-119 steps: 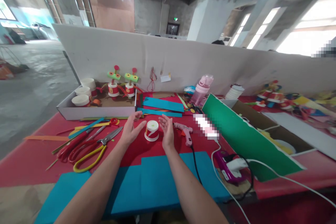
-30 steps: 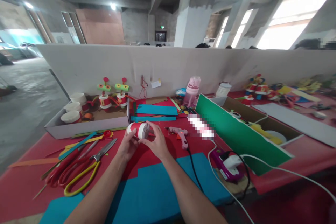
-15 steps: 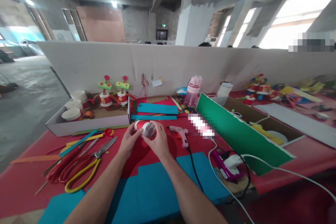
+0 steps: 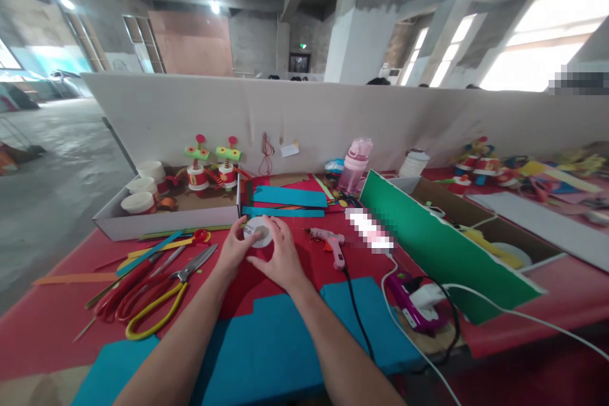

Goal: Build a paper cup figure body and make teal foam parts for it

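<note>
A small white paper cup (image 4: 257, 235) is held over the red table covering, its round white end turned up toward me. My left hand (image 4: 236, 246) is closed on its left side, thumb against the white end. My right hand (image 4: 281, 256) curls its fingers against the right edge, with its thumb apart below the cup. The cup's side is mostly hidden by my fingers. Just right of my hands lies a pink glue gun (image 4: 330, 242) on its side. To the left are yellow-handled scissors (image 4: 178, 288) with red-handled tools (image 4: 124, 295) beside them.
A white box (image 4: 157, 226) at the back left holds cups and two cup figures (image 4: 197, 176). Blue sheets (image 4: 285, 330) cover the front edge. On the right stand a green-sided box (image 4: 442, 247) and a purple power strip (image 4: 419, 311) with cables. A pink bottle (image 4: 354, 165) stands behind.
The cup has turned from lying sideways, red side showing, to presenting its round white end upward. My right thumb has come away from it. The whole view has shifted slightly.
</note>
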`<state>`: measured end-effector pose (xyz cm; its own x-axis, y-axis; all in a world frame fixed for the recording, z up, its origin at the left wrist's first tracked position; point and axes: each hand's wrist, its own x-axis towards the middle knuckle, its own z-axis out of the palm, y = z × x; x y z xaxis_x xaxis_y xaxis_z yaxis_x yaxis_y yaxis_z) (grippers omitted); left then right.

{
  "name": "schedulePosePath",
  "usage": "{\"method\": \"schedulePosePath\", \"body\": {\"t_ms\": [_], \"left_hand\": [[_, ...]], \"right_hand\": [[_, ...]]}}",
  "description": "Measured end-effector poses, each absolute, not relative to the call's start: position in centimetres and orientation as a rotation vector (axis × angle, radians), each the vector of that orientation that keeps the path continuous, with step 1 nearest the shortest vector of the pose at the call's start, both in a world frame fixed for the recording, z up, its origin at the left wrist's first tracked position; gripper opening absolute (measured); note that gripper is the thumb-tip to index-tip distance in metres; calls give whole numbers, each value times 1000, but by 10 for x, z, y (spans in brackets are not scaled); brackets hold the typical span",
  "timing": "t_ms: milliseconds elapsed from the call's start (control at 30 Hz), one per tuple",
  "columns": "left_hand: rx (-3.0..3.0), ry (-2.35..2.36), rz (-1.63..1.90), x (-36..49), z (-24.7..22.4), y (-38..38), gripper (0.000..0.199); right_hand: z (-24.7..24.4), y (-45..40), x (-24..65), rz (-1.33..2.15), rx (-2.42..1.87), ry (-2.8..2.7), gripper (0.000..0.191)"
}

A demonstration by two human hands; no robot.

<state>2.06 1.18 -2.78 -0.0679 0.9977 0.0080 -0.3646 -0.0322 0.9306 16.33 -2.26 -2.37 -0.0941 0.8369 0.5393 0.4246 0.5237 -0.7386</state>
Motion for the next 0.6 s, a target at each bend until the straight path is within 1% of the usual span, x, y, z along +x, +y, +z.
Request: {"method": "schedulePosePath", "body": {"t_ms": [67, 133, 233, 367, 600], "left_hand": [[866, 889, 1424, 14, -23, 11, 64], [838, 814, 1399, 10, -19, 10, 62], [836, 725, 1346, 9, -15, 6, 66], [887, 673, 1293, 9, -15, 3, 71], [1033, 685, 1303, 8, -14, 1, 81]], "right_hand": [[-22, -20, 167, 696, -961, -1540, 74], [-22, -17, 168, 952, -902, -1363, 66], [-22, -15, 167, 1242, -758, -1267, 68], [-22, -16, 164, 1288, -639, -1249, 64], [-21, -17, 166, 1336, -633, -1253, 56]]}}
